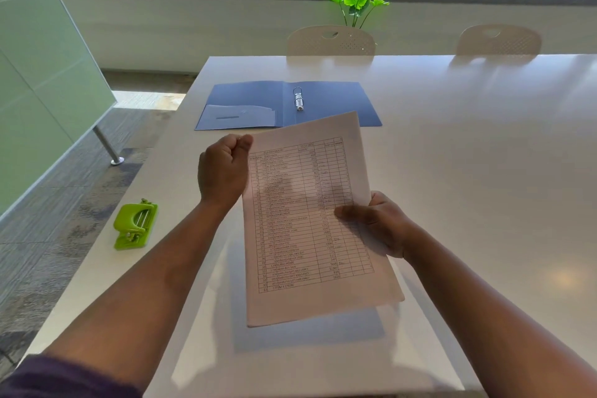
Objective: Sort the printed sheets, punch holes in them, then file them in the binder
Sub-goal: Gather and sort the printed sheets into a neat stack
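Glossy white desk (452,155) below a wide window. Both hands hold thin, translucent sheets (310,223) above its near middle: left hand (223,171) pinches the top left edge, right hand (378,223) clamps the right edge, fingers hidden behind. Table print is mostly illegible. Far off lies the open blue binder (323,100), metal rings closed; a green plastic punch (135,224) sits left.

Head view, down over table (452,139)
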Tool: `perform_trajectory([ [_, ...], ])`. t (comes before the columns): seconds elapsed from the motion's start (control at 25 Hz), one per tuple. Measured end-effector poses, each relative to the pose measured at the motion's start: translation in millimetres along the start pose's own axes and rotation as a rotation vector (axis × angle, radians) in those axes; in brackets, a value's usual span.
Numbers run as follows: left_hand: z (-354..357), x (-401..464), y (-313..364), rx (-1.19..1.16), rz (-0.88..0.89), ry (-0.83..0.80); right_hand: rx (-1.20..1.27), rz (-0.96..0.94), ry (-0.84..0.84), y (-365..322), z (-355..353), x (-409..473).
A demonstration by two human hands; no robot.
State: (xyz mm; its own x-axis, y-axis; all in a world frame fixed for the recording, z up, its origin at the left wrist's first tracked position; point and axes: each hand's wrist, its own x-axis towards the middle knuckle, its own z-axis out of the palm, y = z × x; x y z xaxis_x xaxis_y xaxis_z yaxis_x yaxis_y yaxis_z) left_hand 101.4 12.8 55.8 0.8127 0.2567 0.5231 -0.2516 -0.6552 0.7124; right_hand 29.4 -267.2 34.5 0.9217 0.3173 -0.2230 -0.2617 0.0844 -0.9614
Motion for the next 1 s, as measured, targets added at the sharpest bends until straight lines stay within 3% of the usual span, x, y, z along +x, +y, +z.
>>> perform_trajectory([
  [0.12,-2.9,-0.1,0.8,-0.148,-0.150,0.037,-0.008,-0.009,0.013,0.5,-2.0,-0.1],
  [0.2,-4.6,-3.1,2.3,-0.257,-0.251,-0.031,-0.004,-0.026,0.022,0.7,-3.1,-2.6],
  [0.4,-16.4,-17.9,5.1,-0.745,-0.601,-0.490,0.000,-0.050,0.086,-2.2,-5.2,-8.8],
  [0.6,-19.3,-45.1,11.6,-0.724,-0.749,-0.789,-0.060,-0.075,0.178,-6.5,-4.6,-6.8],
  [0.68,-17.8,-52.4,10.5,-0.752,-0.776,-0.821,-0.070,-0.085,0.200,-6.1,-4.1,-6.4],
  [1.0,-16.3,-60.4,8.7,-0.574,-0.760,-0.694,-0.056,-0.051,0.215,2.9,3.0,-7.4],
])
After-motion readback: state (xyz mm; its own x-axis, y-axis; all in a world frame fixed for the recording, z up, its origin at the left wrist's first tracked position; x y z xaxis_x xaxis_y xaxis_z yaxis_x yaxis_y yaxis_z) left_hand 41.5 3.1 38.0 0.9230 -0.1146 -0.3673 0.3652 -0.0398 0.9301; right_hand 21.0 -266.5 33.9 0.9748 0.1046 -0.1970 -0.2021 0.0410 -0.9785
